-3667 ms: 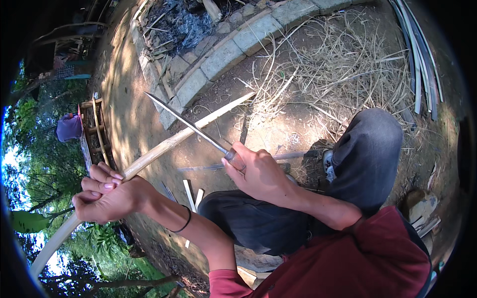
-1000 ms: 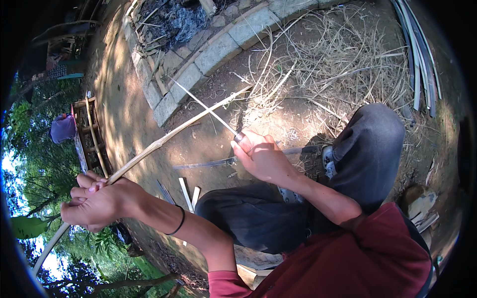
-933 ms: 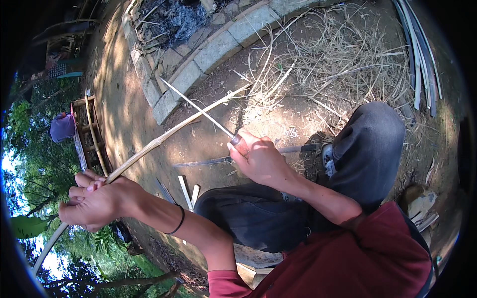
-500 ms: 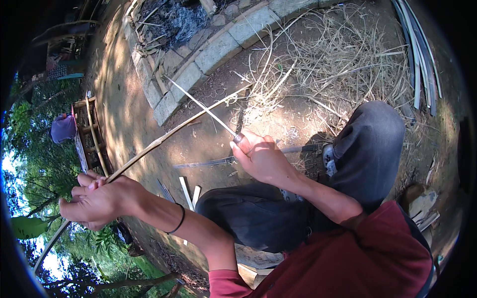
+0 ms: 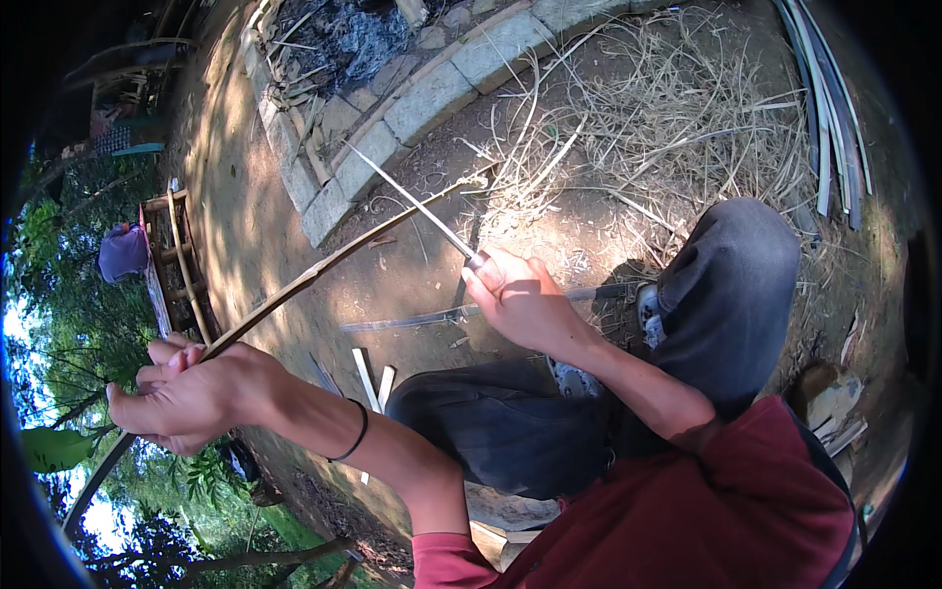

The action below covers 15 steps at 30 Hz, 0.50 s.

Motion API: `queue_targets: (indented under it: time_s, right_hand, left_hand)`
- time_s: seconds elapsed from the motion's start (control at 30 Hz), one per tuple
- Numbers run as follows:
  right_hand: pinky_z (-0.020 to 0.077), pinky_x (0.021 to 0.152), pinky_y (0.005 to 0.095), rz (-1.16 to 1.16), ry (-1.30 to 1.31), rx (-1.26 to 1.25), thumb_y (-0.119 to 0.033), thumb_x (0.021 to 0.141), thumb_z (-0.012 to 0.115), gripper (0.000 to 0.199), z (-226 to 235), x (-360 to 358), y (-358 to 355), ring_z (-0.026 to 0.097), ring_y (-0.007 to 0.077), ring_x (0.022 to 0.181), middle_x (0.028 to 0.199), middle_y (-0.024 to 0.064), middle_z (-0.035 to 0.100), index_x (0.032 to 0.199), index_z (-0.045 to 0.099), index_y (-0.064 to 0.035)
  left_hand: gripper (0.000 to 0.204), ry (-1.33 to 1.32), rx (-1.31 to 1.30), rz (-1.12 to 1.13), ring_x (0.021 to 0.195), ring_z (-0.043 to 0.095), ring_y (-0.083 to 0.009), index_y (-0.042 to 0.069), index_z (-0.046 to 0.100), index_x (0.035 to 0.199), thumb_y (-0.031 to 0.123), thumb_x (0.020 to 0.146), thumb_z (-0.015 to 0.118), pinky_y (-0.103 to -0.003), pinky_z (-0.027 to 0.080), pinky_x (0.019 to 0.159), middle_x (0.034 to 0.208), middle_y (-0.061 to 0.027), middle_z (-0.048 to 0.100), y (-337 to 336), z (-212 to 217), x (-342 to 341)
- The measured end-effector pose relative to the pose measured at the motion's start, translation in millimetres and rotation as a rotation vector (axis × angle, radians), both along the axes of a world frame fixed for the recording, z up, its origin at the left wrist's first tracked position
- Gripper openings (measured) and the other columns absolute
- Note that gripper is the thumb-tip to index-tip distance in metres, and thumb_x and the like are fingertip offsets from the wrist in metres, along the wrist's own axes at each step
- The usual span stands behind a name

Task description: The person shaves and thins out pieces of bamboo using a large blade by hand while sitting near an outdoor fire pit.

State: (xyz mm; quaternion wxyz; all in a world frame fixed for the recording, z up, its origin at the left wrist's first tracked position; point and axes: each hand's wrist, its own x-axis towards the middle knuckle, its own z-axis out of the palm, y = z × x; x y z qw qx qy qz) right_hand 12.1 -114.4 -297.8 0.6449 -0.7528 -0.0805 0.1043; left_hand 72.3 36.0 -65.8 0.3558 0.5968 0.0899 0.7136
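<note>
My left hand (image 5: 191, 398) is closed around a long, thin bamboo strip (image 5: 319, 267). One end of the strip runs past the hand to the lower left; the other slants up to the right and carries small curled shavings. In my right hand (image 5: 525, 302) is a knife (image 5: 410, 198) with a short dark handle and a narrow, pointed blade. The blade crosses the strip near its far end, its tip pointing to the upper left. Whether the edge is biting into the strip cannot be made out.
Pale shavings (image 5: 667, 128) lie heaped beyond my right knee. A stone kerb (image 5: 422, 103) borders an ash-filled fire pit (image 5: 358, 44). Long strips (image 5: 829, 108) lie at the far right, short pale pieces (image 5: 368, 378) by my left leg. A bamboo bench (image 5: 182, 260) stands left.
My left hand has shifted slightly left with the strip, which shows more of its dark side. The knife has moved a little to the right, toward the strip's far end.
</note>
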Motion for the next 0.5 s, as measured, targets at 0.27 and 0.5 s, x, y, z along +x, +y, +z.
queue_targets:
  time_s: [0.27,0.5]
  right_hand:
    - [0.0467,0.065,0.0433,0.06,0.164,-0.077,-0.02,0.091,0.06,0.023,-60,15,-5,0.06,0.0417,0.073,0.08,0.0237,0.061,0.091,0.06,0.0035]
    - [0.0477,0.067,0.0451,0.024,-0.023,-0.041,-0.018,0.09,0.057,0.021,-20,5,1,0.06,0.0408,0.075,0.079,0.0214,0.057,0.084,0.061,0.0014]
  left_hand:
    - [0.025,0.005,-0.023,-0.003,0.041,0.02,-0.0099,0.006,0.043,0.071,0.013,0.095,0.049,-0.027,0.016,0.042,0.046,0.002,0.025,2,0,0]
    - [0.028,-0.018,-0.019,-0.047,0.041,0.021,-0.0096,0.008,0.04,0.068,0.013,0.093,0.05,-0.026,0.015,0.041,0.046,0.0018,0.026,2,1,-2]
